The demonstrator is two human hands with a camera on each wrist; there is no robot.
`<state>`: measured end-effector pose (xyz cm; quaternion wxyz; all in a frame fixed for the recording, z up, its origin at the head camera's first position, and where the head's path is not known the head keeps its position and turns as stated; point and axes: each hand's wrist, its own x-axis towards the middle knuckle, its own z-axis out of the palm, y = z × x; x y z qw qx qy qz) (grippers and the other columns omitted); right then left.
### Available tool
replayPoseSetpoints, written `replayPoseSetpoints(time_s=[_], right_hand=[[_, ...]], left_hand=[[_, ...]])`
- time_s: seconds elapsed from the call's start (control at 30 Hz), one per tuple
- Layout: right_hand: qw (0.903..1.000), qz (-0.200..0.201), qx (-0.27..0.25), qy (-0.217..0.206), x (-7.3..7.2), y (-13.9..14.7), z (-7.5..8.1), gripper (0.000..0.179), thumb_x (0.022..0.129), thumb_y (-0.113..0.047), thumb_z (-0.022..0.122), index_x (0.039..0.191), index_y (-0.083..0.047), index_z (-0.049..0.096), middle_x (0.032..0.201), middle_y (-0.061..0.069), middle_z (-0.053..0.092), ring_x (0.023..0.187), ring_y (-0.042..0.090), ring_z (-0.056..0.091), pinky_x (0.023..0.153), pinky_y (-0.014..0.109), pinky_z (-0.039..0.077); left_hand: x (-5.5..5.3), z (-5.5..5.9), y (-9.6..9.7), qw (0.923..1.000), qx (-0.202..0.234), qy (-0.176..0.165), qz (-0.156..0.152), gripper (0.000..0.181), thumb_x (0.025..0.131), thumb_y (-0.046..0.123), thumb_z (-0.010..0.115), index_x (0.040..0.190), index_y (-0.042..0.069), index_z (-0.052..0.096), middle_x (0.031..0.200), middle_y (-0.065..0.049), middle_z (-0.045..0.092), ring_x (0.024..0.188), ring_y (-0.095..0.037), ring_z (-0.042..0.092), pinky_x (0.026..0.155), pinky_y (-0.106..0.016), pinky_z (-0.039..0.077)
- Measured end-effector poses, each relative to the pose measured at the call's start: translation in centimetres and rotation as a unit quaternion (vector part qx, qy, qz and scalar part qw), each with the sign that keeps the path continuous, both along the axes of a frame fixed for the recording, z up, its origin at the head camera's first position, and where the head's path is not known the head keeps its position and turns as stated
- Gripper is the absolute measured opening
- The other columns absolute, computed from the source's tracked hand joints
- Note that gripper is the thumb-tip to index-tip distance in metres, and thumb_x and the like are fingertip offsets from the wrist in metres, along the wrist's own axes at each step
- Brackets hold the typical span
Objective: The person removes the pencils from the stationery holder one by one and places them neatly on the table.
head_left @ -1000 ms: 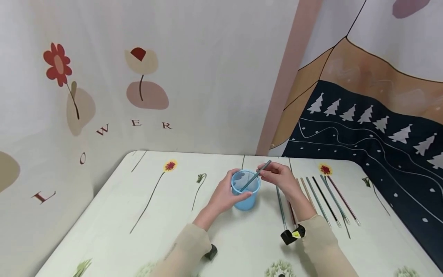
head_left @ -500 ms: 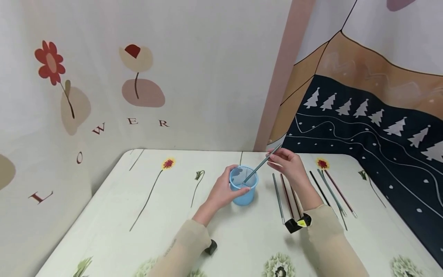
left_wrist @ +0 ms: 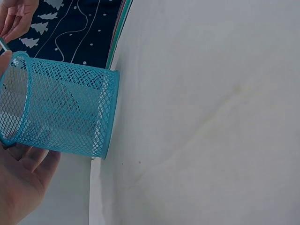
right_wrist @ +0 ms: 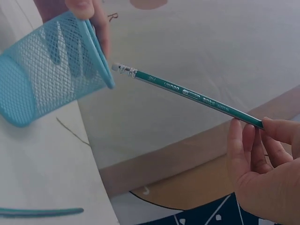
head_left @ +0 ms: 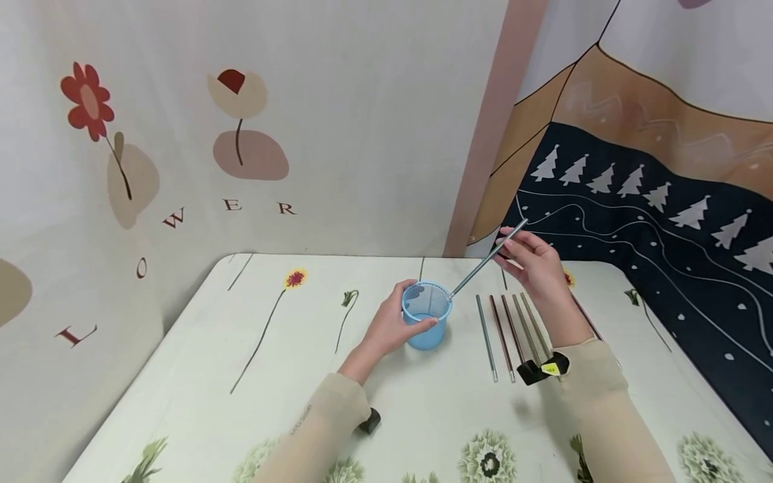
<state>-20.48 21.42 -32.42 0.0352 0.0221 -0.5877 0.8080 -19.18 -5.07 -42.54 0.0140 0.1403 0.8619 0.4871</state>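
Observation:
My left hand (head_left: pixel 386 329) grips the light-blue mesh pencil cup (head_left: pixel 426 339) near its rim, thumb along the front. No pencils show inside the cup. With thumb and fingertips my right hand (head_left: pixel 537 268) pinches one end of a green pencil (head_left: pixel 483 266), up and to the right of the cup. In the right wrist view the eraser end of that pencil (right_wrist: pixel 187 95) points at the cup's rim, a small gap outside it. The left wrist view shows the mesh cup (left_wrist: pixel 70 108) from the side, with the left hand's fingers (left_wrist: pixel 40 168) around its rim.
Several pencils lie in a row to the right of the cup, among them a green pencil (head_left: pixel 486 339) and a dark red pencil (head_left: pixel 502 339). The right forearm covers part of the row. A flower-printed white tablecloth (head_left: pixel 290 416) reaches back to the curtain (head_left: pixel 362 134).
The green pencil has come out of the cup as my right hand moved up and to the right. My left hand keeps its hold on the cup in nearly the same place.

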Motion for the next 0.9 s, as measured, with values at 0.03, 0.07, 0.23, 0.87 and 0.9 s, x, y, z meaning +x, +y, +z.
replayPoseSetpoints(time_s=[0.03,0.07,0.23,0.87,0.9], right_hand=[[1.0000,-0.002,0.001,-0.001,0.1,0.2,0.2,0.019,0.096,-0.010,0.065,0.114,-0.013,0.066,0.105,-0.011,0.072,0.091,0.006,0.069,0.085,0.022,0.059],[1.0000,-0.004,0.004,-0.001,0.1,0.5,0.3,0.019,0.096,-0.011,0.065,0.115,-0.014,0.066,0.105,-0.010,0.072,0.090,0.006,0.068,0.084,0.022,0.059],[0.9999,-0.009,0.005,0.006,0.3,1.8,0.8,0.021,0.096,-0.011,0.065,0.116,-0.015,0.068,0.105,-0.009,0.071,0.090,0.006,0.067,0.083,0.021,0.059],[0.9983,-0.055,0.015,0.005,2.1,8.4,2.1,0.027,0.090,-0.013,0.072,0.117,-0.018,0.074,0.095,-0.008,0.074,0.084,0.005,0.065,0.076,0.016,0.058],[0.9983,-0.057,0.016,0.002,2.2,8.7,2.1,0.028,0.090,-0.013,0.072,0.118,-0.018,0.074,0.095,-0.008,0.074,0.084,0.005,0.065,0.076,0.016,0.058]], left_hand=[[0.0,0.0,0.0,1.0000,0.001,0.001,-0.001,0.087,0.081,0.041,0.081,0.150,0.016,0.036,0.146,-0.012,0.053,0.134,-0.030,0.052,0.108,-0.051,0.047],[0.0,0.0,-0.1,1.0000,0.002,0.002,-0.001,0.087,0.081,0.041,0.081,0.150,0.015,0.036,0.146,-0.012,0.053,0.134,-0.030,0.052,0.108,-0.051,0.047],[0.0,0.0,-0.2,0.9999,0.008,0.005,-0.004,0.087,0.081,0.041,0.081,0.150,0.015,0.036,0.147,-0.012,0.053,0.134,-0.030,0.052,0.109,-0.051,0.046],[-0.1,0.4,-0.4,0.9999,0.003,0.017,-0.001,0.086,0.078,0.040,0.084,0.148,0.013,0.041,0.143,-0.012,0.057,0.130,-0.030,0.057,0.106,-0.048,0.050],[0.0,0.4,-0.5,0.9999,0.002,0.017,-0.001,0.086,0.078,0.040,0.084,0.148,0.013,0.041,0.142,-0.012,0.057,0.130,-0.029,0.057,0.105,-0.048,0.050]])
